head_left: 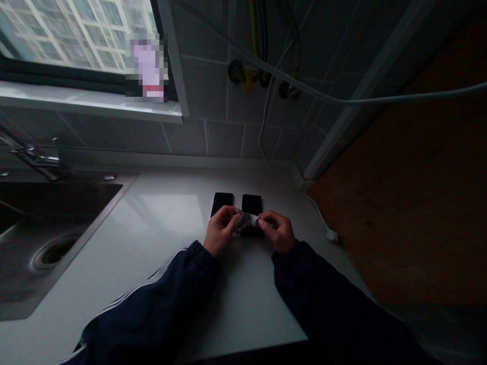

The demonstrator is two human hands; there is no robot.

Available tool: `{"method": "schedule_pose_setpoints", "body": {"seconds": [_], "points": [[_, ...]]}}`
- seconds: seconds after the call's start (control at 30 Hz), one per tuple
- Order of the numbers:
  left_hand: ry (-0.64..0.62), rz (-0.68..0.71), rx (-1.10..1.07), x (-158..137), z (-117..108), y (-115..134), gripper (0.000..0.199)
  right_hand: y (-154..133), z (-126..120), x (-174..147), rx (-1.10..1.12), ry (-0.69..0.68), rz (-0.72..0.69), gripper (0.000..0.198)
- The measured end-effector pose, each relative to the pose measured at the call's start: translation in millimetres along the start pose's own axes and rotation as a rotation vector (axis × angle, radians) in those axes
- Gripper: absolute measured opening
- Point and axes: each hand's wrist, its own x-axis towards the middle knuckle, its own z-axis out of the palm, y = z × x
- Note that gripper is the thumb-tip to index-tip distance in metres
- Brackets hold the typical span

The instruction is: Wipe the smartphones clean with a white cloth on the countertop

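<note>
Between my two hands stretches a small crumpled piece of thin grey-white material (248,220), perhaps cloth or tissue. My left hand (220,230) pinches its left end, and my right hand (278,231) pinches the right end. Directly behind and beneath it lies a black smartphone (251,204) on the pale countertop (167,233), partly covered by the piece. A second dark smartphone (222,202) lies to its left, its lower part hidden by my left hand.
A steel sink (114,200) with a faucet (47,161) is at the left. A white cable (262,137) runs down the tiled wall to a plug (332,235) on the counter's right side. A brown wooden panel (411,203) borders the right. Above the sink is a window (76,40).
</note>
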Motion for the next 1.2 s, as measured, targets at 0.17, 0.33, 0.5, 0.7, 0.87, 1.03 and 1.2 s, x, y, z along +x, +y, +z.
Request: {"method": "schedule_pose_setpoints", "body": {"seconds": [0.17,0.33,0.5,0.7,0.87,1.03,1.2], "points": [[0.047,0.064,-0.024,3,-3,0,0.032,4,3,1,0.023,-0.045,0.084,0.029],[0.01,0.024,-0.103,3,-4,0,0.037,8,7,0,-0.139,0.063,0.055,0.037],[-0.062,0.004,-0.186,2,-1,-2,0.04,-1,5,-3,-0.328,0.1,-0.254,0.026],[-0.089,0.021,-0.138,0,-1,-2,0.035,-14,6,-11,-0.396,0.055,-0.534,0.002],[-0.111,0.077,-0.007,-3,1,3,0.029,-10,5,-10,-0.285,-0.047,-0.371,0.014],[-0.098,0.108,0.136,-7,3,5,0.025,-9,6,-9,-0.233,-0.222,-0.373,0.027],[-0.069,0.109,0.181,-11,5,6,0.024,-10,9,-10,-0.258,-0.15,-0.361,0.014]]}}
